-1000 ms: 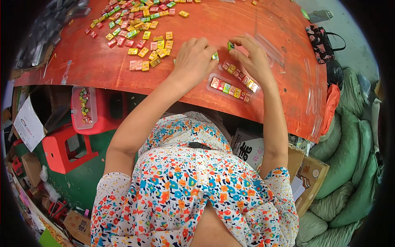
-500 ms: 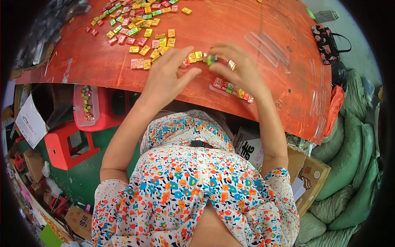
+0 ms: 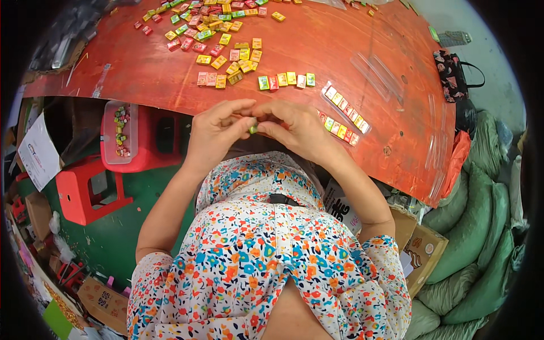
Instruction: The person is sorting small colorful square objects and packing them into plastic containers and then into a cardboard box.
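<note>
Near the table's front edge my left hand (image 3: pixel 220 126) and my right hand (image 3: pixel 296 127) meet, fingertips curled together. Between them they pinch a small green box (image 3: pixel 253 130), mostly covered by the fingers. Just beyond my hands, a row of small green, red and yellow boxes (image 3: pixel 282 80) lies on the red table (image 3: pixel 170 85). To the right, a narrow clear plastic tray (image 3: pixel 367 130) holds a line of such boxes. A second line of boxes (image 3: pixel 341 131) lies nearer me, partly hidden by my right hand.
A loose heap of small coloured boxes (image 3: pixel 218 25) spreads over the far left of the table. Clear plastic trays (image 3: pixel 377 76) lie at the right. Red stools (image 3: pixel 85 195) stand below on the left, one under a box-filled tub (image 3: pixel 116 153). Green sacks (image 3: pixel 470 226) are piled on the right.
My hands were apart over the row of boxes; they have come toward me and together around the green box. The row and the two lines at the right now show more fully.
</note>
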The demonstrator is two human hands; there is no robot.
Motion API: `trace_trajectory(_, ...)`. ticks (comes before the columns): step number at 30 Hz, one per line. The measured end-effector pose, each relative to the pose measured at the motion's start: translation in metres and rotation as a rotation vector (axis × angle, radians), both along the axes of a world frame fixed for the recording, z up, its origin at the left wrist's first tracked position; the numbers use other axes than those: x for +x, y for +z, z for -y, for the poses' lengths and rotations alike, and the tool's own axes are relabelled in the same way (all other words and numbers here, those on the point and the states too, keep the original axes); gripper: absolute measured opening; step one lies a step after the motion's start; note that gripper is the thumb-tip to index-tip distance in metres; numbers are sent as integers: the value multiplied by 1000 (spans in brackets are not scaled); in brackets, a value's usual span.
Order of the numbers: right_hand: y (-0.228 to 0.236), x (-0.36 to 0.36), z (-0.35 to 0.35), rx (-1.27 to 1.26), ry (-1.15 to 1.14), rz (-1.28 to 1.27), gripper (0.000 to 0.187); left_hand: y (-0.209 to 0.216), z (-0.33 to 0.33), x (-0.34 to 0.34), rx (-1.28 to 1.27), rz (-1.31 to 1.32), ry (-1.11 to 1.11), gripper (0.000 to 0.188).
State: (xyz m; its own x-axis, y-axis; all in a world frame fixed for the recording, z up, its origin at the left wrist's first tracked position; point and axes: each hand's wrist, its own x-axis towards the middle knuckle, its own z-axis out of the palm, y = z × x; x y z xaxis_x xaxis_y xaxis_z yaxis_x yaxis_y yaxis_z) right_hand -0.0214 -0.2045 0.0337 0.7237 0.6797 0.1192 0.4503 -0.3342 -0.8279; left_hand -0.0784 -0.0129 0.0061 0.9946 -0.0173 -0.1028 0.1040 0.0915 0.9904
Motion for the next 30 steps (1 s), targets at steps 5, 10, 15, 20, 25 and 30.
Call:
trace_trajectory(5, 1, 16, 13, -188, -145, 349, 24, 3, -13, 15, 175, -28, 112, 23)
trace_trajectory(10, 3, 62, 44, -384, -214, 550, 29, -7, -18, 43, 449, 149, 108, 20)
trace_trajectory(15, -5, 69, 47, -451, -118, 407, 33, -3, -13, 50, 475, 131, 68, 20)
trace_trajectory(20, -3, 66, 44, -441, -119, 358, 32, -10, -17, 48, 481, 218, 67, 19)
trace_trajectory(25, 0, 82, 30, -392, -121, 520, 27, 0, -27, 46, 564, 272, 72, 19)
trace_trajectory(30, 4, 86, -4, -373, -54, 455, 23, 12, -50, 73, 698, 417, 235, 25)
